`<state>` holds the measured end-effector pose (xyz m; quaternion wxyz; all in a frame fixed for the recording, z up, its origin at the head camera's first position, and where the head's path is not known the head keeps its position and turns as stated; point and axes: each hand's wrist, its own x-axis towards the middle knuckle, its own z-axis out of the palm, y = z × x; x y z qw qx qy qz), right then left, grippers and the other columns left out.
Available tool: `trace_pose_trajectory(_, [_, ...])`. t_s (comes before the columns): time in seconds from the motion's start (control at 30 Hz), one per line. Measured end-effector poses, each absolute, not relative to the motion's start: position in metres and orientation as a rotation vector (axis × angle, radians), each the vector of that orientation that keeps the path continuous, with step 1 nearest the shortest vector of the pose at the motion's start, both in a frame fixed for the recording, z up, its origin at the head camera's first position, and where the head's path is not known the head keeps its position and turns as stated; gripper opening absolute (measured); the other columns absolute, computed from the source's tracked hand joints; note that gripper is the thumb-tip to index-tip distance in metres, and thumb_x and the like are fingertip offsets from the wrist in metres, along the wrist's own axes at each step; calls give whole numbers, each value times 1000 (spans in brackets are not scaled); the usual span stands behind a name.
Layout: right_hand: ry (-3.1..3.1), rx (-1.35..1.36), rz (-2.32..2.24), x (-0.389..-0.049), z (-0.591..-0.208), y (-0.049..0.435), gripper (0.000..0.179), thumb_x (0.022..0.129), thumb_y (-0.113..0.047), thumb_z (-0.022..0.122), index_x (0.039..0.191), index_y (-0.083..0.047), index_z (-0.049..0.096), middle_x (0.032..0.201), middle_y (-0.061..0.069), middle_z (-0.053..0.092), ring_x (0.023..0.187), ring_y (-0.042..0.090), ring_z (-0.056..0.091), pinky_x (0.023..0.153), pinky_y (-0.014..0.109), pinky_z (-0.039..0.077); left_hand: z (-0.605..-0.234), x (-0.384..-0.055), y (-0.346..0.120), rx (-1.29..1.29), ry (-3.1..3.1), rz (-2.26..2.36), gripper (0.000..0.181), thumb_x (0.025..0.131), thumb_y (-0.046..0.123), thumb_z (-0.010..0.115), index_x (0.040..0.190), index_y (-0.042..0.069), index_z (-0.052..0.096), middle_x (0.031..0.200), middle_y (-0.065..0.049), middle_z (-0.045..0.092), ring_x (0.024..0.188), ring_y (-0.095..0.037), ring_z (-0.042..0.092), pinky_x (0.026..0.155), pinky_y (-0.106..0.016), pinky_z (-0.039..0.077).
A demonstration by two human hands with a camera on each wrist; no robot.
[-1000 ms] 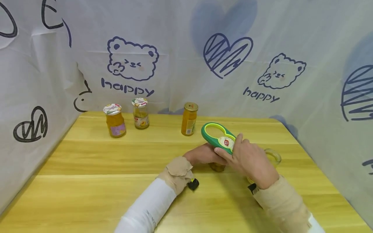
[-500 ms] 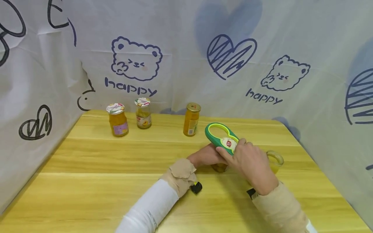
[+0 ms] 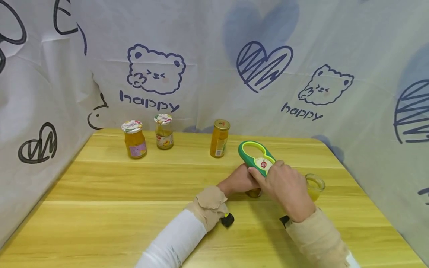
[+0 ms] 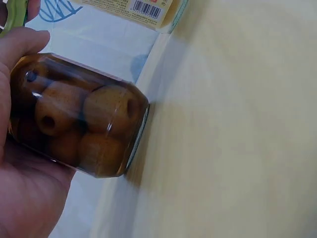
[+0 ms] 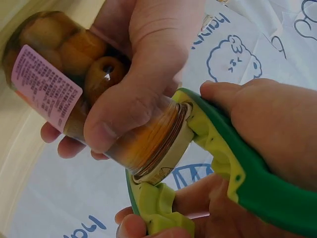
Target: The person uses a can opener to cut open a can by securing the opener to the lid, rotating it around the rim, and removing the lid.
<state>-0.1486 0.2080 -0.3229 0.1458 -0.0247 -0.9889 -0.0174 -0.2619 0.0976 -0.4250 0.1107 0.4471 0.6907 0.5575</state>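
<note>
My left hand [image 3: 239, 180] grips a glass jar [image 4: 79, 119] of brown round fruits with holes in them. In the right wrist view the jar's side bears a pink label [image 5: 47, 87], and my left thumb lies across the glass. A green jar opener [image 3: 263, 163] with a toothed yellow-green inside sits around the jar's pale lid [image 5: 171, 157]. My right hand [image 3: 286, 186] holds the opener, its fingers curled around both arms. From the head view most of the jar is hidden behind my hands; only its brown base shows above or on the table.
Two jars with white patterned lids, one orange [image 3: 135, 143] and one paler [image 3: 164, 134], stand at the back left. A gold-lidded orange jar [image 3: 219, 139] stands at back centre. Beside my right hand is a lidless glass vessel with yellow contents [image 3: 314, 191]. A printed cloth [image 3: 207, 74] walls the wooden table [image 3: 134, 223].
The opener has shifted slightly to the right, with both hands still on the jar and opener. The head view has shifted a little. The standing jars keep their places.
</note>
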Motion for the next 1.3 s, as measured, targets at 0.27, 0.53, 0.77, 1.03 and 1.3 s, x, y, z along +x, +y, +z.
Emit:
trace_pose_trajectory(0.27, [-2906,-118,-44,-151,-320,205,74,98,-68,52,77,3,50,61,14,51,45,27,52,36,36,42,-426,-263,99,1352,2064,1630,46,98,4,67,142,-1,56,140,-20,62,131,-33,61,110,-21,48])
trace_pose_trajectory(0.53, [-2945,-102,-29,-150,-319,207,76,98,-70,51,85,5,51,64,15,52,48,26,52,39,35,43,-423,-263,97,1343,2041,1602,47,96,3,69,141,-2,56,140,-21,63,131,-33,61,110,-19,47])
trace_pose_trajectory(0.77, [-2934,-24,-77,-149,-318,212,76,98,-69,51,87,6,52,66,14,52,49,26,52,40,37,45,-422,-261,98,1321,2078,1572,49,95,5,72,141,-1,57,140,-19,64,130,-32,62,109,-19,48])
trace_pose_trajectory(1.03, [-2973,12,-49,-147,-316,219,82,97,-72,50,98,9,55,71,16,55,51,25,52,42,35,43,-419,-260,97,1315,1987,1593,51,92,2,74,141,-1,57,140,-20,64,130,-31,63,107,-18,49])
trace_pose_trajectory(1.3, [-3016,42,8,-140,-315,226,85,95,-78,45,101,6,55,72,14,55,55,24,52,44,33,41,-418,-259,96,1358,1911,1521,53,92,3,75,142,1,56,140,-19,64,128,-26,63,107,-18,49])
